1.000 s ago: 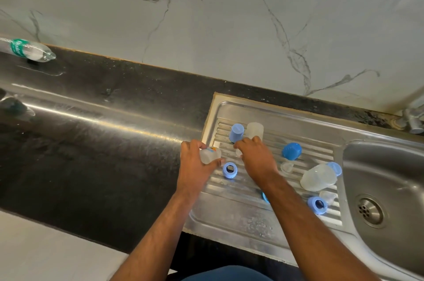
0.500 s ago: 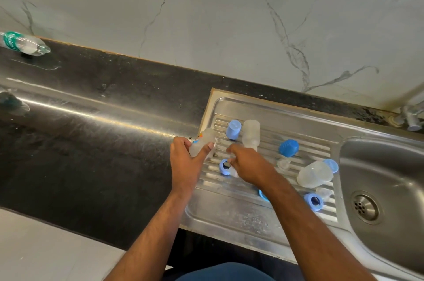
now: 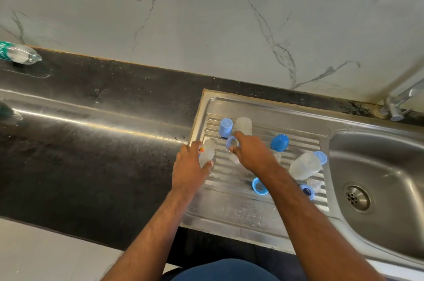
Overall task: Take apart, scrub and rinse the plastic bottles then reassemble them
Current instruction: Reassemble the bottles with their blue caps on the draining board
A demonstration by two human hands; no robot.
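- Steel drainboard (image 3: 229, 212) set in a dark counter (image 3: 91, 154), marble wall behind; sink basin off to the right hand's right.
- Left hand (image 3: 190, 168) grips a frosted bottle body (image 3: 207, 153), long axis running away from the wrist toward the wall.
- Right hand (image 3: 252, 154) pinches a blue collar ring (image 3: 232, 142) between thumb and forefinger, just beside the bottle's far end.
- Judgement: ring goes left onto the bottle's neck; both hands nearly touching.
- Loose nipple, apparently, under the right hand; not clear.
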